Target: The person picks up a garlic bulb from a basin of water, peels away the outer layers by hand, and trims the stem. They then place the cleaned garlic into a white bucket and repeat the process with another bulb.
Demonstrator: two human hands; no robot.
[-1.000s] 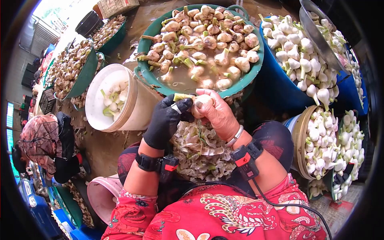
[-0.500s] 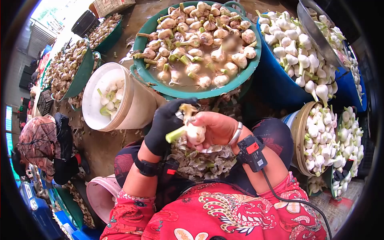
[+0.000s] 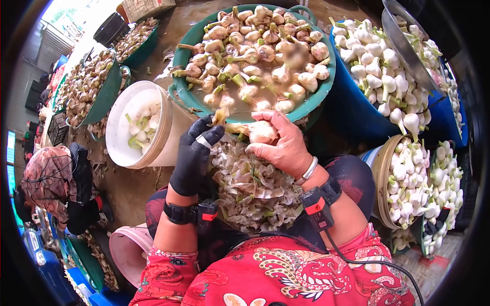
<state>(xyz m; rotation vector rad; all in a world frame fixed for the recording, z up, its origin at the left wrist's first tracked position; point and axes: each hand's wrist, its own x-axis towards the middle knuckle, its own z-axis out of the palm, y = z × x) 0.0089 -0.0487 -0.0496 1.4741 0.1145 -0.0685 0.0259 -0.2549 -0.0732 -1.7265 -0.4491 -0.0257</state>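
My right hand [image 3: 287, 141] is bare and wraps its fingers round a garlic bulb [image 3: 262, 132], whose stalk points left. In a black glove with a white band on one finger, my left hand [image 3: 194, 153] has its fingers closed on a strip of brownish peel [image 3: 220, 116] by the stalk end. Below both hands lies a heap of papery peelings [image 3: 258, 188] between the knees. Just beyond them is a green tub [image 3: 331, 94] of murky water with unpeeled garlic bulbs.
A white bucket [image 3: 164, 127] with a few peeled bulbs stands left. Blue tub [image 3: 347, 112] and beige-rimmed bucket [image 3: 380, 188] at right hold white garlic. A pink bucket [image 3: 120, 250] lies lower left. Another person [image 3: 56, 183] is at far left, near green tubs of garlic.
Both hands have moved up toward the green tub and slightly apart. The bulb has moved up with my right hand, and its stalk now points left with peel hanging at its end.
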